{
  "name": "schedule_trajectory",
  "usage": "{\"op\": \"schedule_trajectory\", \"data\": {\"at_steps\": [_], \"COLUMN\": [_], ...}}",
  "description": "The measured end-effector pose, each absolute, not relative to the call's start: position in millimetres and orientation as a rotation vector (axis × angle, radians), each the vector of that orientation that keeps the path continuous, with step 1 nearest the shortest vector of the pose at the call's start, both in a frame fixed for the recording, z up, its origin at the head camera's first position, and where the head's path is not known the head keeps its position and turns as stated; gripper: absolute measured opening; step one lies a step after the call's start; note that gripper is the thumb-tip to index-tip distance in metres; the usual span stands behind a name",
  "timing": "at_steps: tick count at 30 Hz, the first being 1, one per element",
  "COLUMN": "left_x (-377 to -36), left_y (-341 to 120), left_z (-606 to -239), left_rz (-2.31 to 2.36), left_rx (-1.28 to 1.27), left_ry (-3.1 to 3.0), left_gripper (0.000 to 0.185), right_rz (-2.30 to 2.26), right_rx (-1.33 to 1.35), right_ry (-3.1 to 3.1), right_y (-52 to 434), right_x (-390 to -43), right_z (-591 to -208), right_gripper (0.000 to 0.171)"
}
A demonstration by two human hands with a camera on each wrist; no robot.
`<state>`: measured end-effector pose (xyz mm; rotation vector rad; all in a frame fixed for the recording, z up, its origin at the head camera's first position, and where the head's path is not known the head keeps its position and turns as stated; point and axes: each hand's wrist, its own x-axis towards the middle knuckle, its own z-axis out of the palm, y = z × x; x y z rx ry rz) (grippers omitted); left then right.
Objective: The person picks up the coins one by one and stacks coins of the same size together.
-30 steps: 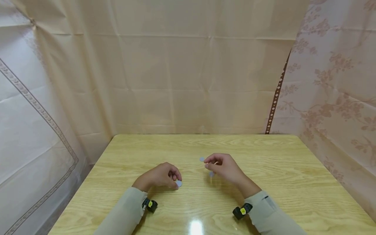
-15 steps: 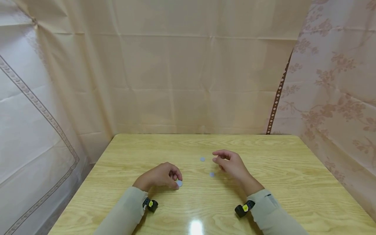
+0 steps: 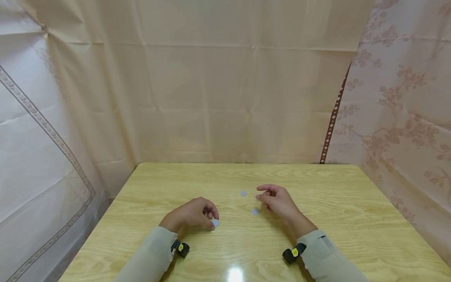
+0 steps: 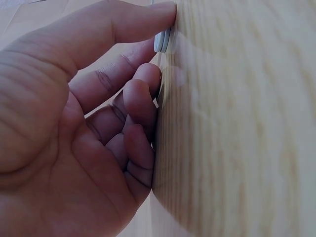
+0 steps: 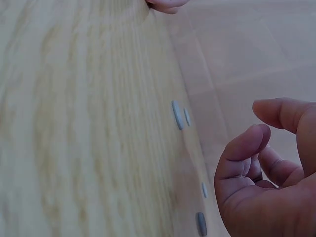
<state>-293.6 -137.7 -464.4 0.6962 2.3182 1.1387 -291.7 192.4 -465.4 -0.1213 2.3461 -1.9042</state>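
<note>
Pinched disc (image 3: pixel 215 223): sitting right at the tabletop, its pale round face pointing upward; in the left wrist view a line is running along its edge, and whether this is one piece or two stacked, I cannot tell.
Left hand (image 3: pixel 192 213): coming in from the left of the pinched disc and pinching it between thumb and index finger, the other fingers curling inward.
Middle disc (image 3: pixel 255 211): lying flat, to the right of the pinched disc and slightly beyond it.
Far disc (image 3: pixel 243 193): also lying flat, beyond the pinched disc and to its right.
Right hand (image 3: pixel 280 201): hovering well to the right of the pinched disc and beyond it, near the other two discs; thumb and index fingertips are standing apart, the fingers bending loosely.
Wrist cameras (image 3: pixel 182 249): sitting on black straps, nearer the viewer than the pinched disc.
Sleeves (image 3: pixel 151 250): covering both forearms in pale beige, on the near side of the pinched disc.
Table (image 3: pixel 352 219): spreading pale wood grain all around the pinched disc.
Beige cloth (image 3: pixel 211 98): hanging far behind the pinched disc.
</note>
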Motion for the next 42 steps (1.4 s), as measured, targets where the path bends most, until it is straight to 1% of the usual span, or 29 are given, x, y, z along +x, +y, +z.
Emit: {"op": "schedule_trajectory", "data": {"at_steps": [9,27,35,42], "left_x": [-291.5,-292.1,-290.6,-290.9], "left_y": [-139.5,-137.6,-136.4,-136.4], "left_z": [-463.2,-463.0,-461.3,-461.0], "left_rz": [1.126,1.141,1.151,1.159], "left_rx": [0.688,0.681,0.673,0.675], "left_ry": [2.325,2.311,2.304,2.304], "left_gripper": [0.020,0.021,0.020,0.021], "right_rz": [-1.933,-1.877,-1.779,-1.680], "right_rx": [-0.069,-0.048,-0.134,-0.162], "right_ry": [2.290,2.229,2.224,2.276], "right_y": [190.8,196.1,197.5,197.7], "right_x": [-291.8,-293.7,-292.8,-292.4], "right_z": [-467.1,-475.8,-478.6,-478.7], "right_gripper": [0.043,0.045,0.040,0.032]}}
